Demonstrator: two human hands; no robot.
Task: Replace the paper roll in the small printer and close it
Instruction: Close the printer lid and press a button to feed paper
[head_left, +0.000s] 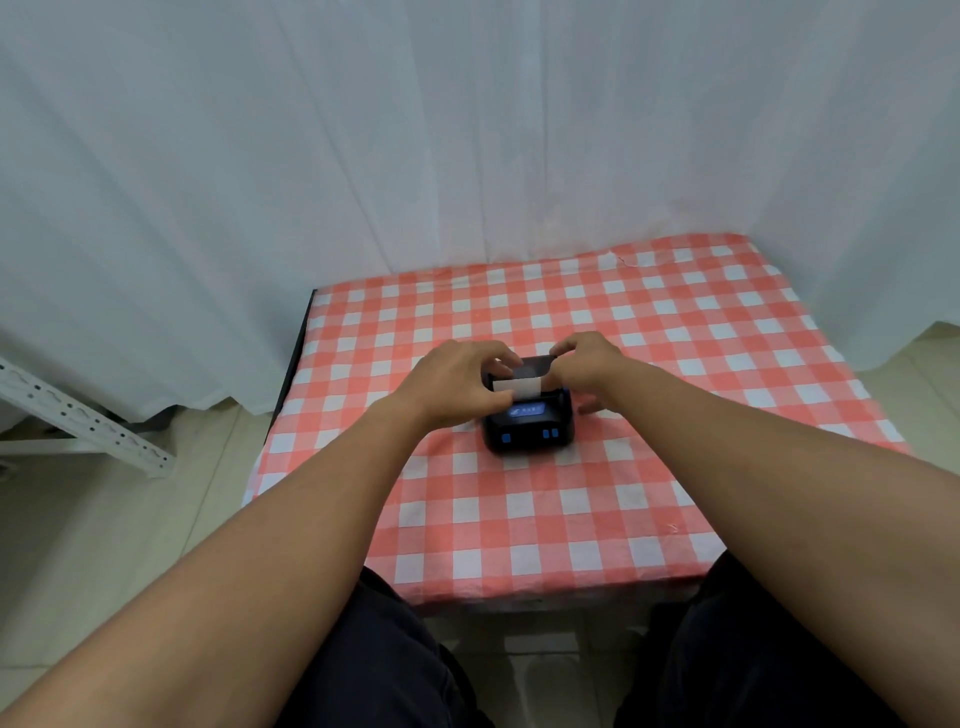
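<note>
A small black printer (529, 427) with blue buttons and a blue display sits in the middle of the checked table. Its dark lid (535, 368) is raised at the back. A white paper strip (517, 387) sticks out across the top of the printer. My left hand (457, 382) pinches the left end of that strip between thumb and fingers. My right hand (584, 366) grips the right side of the lid and the strip's right end. The paper roll itself is hidden behind the strip and my fingers.
The table carries a red and white checked cloth (649, 467). A white curtain (467, 130) hangs right behind it. A white perforated metal rail (83, 415) lies on the tiled floor to the left. My dark-trousered knees (395, 670) are under the table's near edge.
</note>
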